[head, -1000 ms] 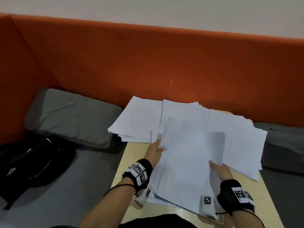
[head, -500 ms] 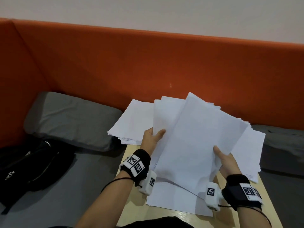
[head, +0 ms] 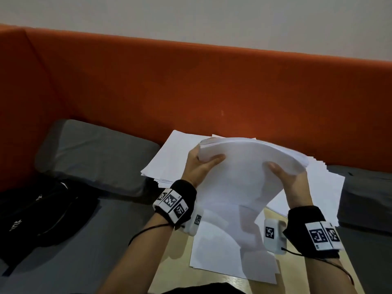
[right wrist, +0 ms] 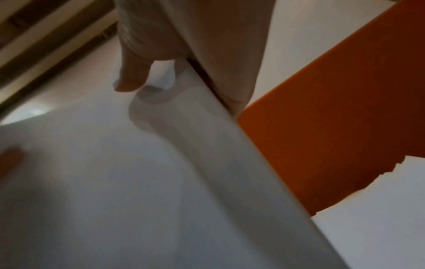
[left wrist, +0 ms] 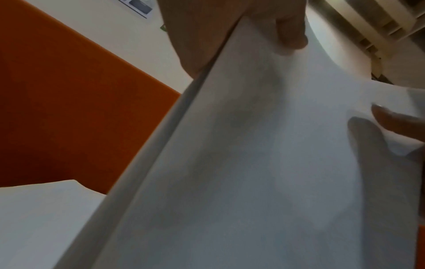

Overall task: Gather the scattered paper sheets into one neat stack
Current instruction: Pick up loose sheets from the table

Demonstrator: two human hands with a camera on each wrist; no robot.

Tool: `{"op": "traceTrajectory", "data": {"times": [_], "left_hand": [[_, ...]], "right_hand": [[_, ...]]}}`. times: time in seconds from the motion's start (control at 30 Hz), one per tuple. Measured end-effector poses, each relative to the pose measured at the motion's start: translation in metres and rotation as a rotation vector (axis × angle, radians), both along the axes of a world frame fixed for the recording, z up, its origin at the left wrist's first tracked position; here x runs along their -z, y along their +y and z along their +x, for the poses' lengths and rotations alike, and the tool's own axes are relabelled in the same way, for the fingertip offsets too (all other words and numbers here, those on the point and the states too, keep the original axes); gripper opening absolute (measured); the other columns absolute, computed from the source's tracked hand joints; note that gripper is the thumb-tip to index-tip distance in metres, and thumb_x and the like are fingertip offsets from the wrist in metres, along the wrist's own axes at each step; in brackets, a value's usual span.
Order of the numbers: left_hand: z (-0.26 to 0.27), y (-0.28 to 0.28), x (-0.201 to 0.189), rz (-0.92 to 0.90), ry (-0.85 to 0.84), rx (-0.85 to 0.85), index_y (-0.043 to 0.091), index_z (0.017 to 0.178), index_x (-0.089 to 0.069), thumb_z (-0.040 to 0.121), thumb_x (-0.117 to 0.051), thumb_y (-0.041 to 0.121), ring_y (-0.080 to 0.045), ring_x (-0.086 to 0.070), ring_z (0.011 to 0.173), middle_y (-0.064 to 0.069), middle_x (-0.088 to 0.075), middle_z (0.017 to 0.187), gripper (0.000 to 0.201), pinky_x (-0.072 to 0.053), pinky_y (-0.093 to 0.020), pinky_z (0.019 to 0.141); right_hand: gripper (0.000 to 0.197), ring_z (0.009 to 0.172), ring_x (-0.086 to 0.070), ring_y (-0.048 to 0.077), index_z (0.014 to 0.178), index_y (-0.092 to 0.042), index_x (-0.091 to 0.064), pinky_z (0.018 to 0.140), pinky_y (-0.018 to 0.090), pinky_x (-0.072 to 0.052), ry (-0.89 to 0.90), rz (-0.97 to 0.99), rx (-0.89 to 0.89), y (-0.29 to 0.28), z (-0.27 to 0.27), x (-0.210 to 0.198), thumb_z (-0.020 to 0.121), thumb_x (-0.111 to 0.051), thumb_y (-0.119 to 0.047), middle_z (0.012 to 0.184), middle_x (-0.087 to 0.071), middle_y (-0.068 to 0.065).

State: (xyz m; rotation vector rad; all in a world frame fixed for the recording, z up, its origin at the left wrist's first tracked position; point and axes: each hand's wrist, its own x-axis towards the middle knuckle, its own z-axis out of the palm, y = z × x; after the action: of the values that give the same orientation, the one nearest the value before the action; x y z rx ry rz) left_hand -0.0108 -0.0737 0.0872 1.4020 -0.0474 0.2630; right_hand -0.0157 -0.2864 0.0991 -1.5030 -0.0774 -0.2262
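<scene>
My left hand [head: 201,166] and right hand [head: 290,179] pinch the upright paper bundle [head: 244,172] at centre frame, loose sheets [head: 222,259] directly below.

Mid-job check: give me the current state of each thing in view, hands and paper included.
left hand: grips the bundle's left edge.
right hand: grips the bundle's right edge.
held bundle of sheets: lifted, upright, bowed on top.
sheets near the table's front edge: lying flat.
left pile: fanned, overhanging the table.
right pile: fanned, uneven.
table: partly covered.
black bag: slumped on the seat.
</scene>
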Motion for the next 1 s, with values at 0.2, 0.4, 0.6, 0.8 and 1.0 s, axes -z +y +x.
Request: {"op": "traceTrajectory", "data": {"times": [0.2,0.4,0.6,0.8,1.0], "left_hand": [[-0.001,-0.008,0.010,-0.004,0.105,-0.042,0.019,0.075,-0.065,0.078,-0.071,0.001,-0.004,-0.064,0.063,0.011,-0.068,0.066,0.019,-0.053,-0.021,0.065],[0.006,-0.016,-0.009,-0.039,0.006,-0.122,0.021,0.070,-0.064,0.083,-0.067,0.004,0.004,-0.060,0.055,0.014,-0.066,0.061,0.021,-0.051,-0.014,0.058],[0.006,-0.008,-0.009,0.013,-0.172,-0.198,0.028,0.089,-0.064,0.080,-0.071,0.008,-0.006,-0.063,0.084,0.013,-0.067,0.087,0.023,-0.053,-0.033,0.082],[0.012,-0.009,0.019,0.065,-0.067,-0.162,0.025,0.083,-0.063,0.089,-0.058,0.024,0.000,-0.058,0.070,0.013,-0.064,0.074,0.008,-0.050,-0.024,0.071],[0.020,0.012,0.082,0.423,0.433,-0.110,0.005,0.122,-0.053,0.098,-0.044,0.021,-0.028,-0.053,0.116,-0.011,-0.058,0.122,0.030,-0.040,-0.030,0.095]], "right_hand": [[0.025,0.076,-0.062,0.007,0.093,-0.021,-0.058,0.059,0.013,-0.048,0.112,-0.058,0.005,0.004,0.004,0.020,0.077,-0.073,-0.009,0.088,-0.063,-0.005],[0.011,0.061,-0.063,-0.002,0.094,-0.009,-0.060,0.053,0.010,-0.050,0.078,-0.140,0.090,0.007,0.010,0.000,0.085,-0.065,-0.014,0.082,-0.064,-0.002],[0.017,0.074,-0.060,0.009,0.096,-0.014,-0.060,0.065,0.022,-0.048,0.104,-0.116,0.111,0.005,0.008,0.011,0.082,-0.067,-0.011,0.082,-0.064,-0.008],[0.014,0.084,-0.054,0.024,0.094,-0.003,-0.059,0.074,0.032,-0.041,0.262,-0.168,0.161,-0.003,0.008,0.056,0.085,-0.065,-0.011,0.094,-0.060,0.014],[0.022,0.078,-0.054,0.029,0.097,0.000,-0.060,0.070,0.034,-0.042,0.442,-0.327,0.277,-0.052,0.031,0.091,0.088,-0.061,-0.020,0.088,-0.060,0.020]]}}
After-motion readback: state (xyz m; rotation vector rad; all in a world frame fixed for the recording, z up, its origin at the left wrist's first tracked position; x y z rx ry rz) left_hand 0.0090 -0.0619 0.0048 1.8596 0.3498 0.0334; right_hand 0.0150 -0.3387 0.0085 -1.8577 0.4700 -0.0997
